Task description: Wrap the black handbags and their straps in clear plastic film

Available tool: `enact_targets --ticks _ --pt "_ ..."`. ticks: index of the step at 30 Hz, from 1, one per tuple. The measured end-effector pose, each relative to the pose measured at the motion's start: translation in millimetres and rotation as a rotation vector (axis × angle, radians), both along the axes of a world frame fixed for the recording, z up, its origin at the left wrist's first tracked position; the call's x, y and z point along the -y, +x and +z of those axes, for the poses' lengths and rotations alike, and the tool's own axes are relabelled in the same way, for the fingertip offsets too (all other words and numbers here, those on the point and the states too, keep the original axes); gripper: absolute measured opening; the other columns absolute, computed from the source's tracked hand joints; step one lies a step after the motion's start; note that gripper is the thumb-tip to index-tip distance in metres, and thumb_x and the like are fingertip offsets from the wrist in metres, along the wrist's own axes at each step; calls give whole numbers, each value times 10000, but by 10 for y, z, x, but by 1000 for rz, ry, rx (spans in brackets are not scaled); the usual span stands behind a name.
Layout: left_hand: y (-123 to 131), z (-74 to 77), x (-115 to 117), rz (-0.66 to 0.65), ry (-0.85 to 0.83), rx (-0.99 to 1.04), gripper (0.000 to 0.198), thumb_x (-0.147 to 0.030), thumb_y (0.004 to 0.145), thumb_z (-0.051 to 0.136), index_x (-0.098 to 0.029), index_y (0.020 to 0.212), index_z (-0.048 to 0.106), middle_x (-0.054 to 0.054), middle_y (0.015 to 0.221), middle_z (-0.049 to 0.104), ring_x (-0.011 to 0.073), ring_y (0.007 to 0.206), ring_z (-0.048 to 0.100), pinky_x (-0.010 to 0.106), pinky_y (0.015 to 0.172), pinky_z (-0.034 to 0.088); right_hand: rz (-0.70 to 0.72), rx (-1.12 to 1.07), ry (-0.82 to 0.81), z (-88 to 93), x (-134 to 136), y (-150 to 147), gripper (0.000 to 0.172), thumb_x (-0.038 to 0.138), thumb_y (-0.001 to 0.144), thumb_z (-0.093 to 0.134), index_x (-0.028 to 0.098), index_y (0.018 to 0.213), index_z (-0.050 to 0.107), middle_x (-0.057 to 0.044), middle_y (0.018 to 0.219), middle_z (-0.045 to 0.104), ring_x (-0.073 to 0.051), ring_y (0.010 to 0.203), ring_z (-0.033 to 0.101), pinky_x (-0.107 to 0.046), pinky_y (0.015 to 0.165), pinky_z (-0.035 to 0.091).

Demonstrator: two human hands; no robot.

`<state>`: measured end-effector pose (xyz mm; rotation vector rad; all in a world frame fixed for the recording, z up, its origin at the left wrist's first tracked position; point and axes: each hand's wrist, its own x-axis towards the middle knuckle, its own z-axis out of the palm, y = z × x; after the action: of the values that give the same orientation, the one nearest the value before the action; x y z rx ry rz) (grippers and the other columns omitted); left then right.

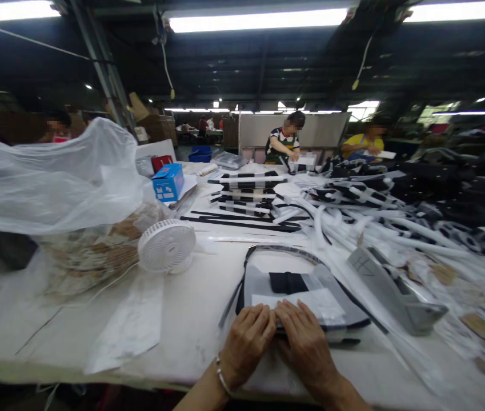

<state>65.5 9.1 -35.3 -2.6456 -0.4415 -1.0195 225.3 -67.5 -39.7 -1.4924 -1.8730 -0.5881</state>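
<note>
Left fingers [254, 317]: bent, touching grey bundle [260, 281] | right fingers [290, 317]: likewise | whether gripping: unclear

On my monitor I see a white desk fan [167, 246] left of centre, a blue printed box [168, 182] just above it, a translucent plastic bag [53, 177] at far left, and fluorescent lights [259, 20] along the top edge.

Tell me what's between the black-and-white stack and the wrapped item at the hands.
Head view: black strips, then, nearer the wrapped item, what looks like clear plastic.
</note>
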Motion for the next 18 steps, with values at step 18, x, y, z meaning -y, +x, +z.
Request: enact_targets --ticks 18 --pt "-84 -99 -146 -11 -21 24 397 -66 934 365 -233 1194 615 13 1146 705 185 1036 653 318 910 438 -671 -184 -332 266 486 2159 216 299 867 557 222 700 670 -10 634 688 -208 571 648 -291 525 463"
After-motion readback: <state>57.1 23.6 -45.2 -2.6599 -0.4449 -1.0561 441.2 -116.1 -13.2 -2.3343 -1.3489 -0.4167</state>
